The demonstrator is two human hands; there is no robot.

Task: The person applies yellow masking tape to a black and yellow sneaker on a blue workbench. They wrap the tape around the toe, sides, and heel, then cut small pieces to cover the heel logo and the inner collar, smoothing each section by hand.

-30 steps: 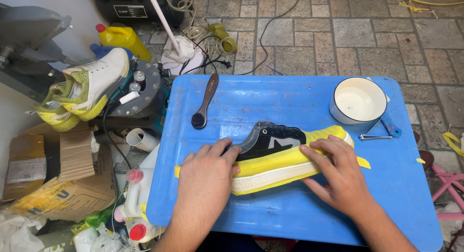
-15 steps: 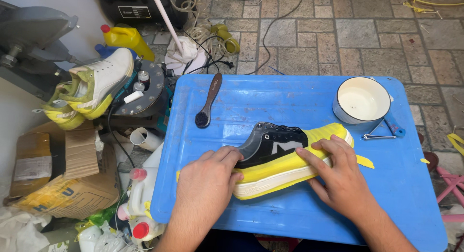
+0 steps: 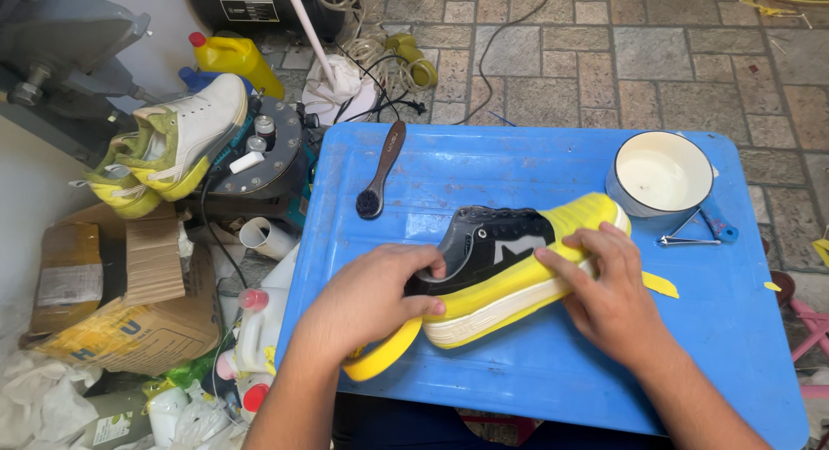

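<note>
head view: a black low-top sneaker with a white rubber sole (image 3: 492,273) lies on its side near the middle of the blue plastic worktop (image 3: 535,169), its toe toward the far right, beside the white enamel bowl (image 3: 661,174), and its heel toward the near left. the long axis runs diagonally, from near left up to far right. yellow masking tape already covers the toe and the band just above the sole along most of the side, so the masking looks well along; the black side panel and the collar are still bare, and the white sole edge stays uncovered. the left hand (image 3: 371,299) curls over the heel, fingers closed on the shoe, with a roll of yellow masking tape (image 3: 386,353) under the palm; whether it grips the roll cannot be told. the right hand (image 3: 609,299) lies spread, fingers extended, pressing on the taped forefoot without closing round it. a dark-bristled wooden brush (image 3: 378,174) lies well apart on the far left of the worktop.
</note>
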